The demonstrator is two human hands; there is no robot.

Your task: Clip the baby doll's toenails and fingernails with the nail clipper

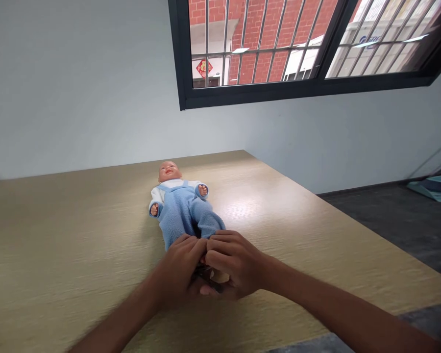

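Plastic baby doll in pale-blue fleece overalls with white sleeves (pixel 182 211): face up at the centre of the frame, head toward the top.
Left hand (pixel 178 262): lower centre, fingers curled in at the doll's leg ends.
Right hand (pixel 237 260): beside it, curled likewise; what either grips I cannot tell (shadow fills the gap between them).
Leg ends: probably best steadied by one hand while the other's fingertips work gently, without dragging the doll.
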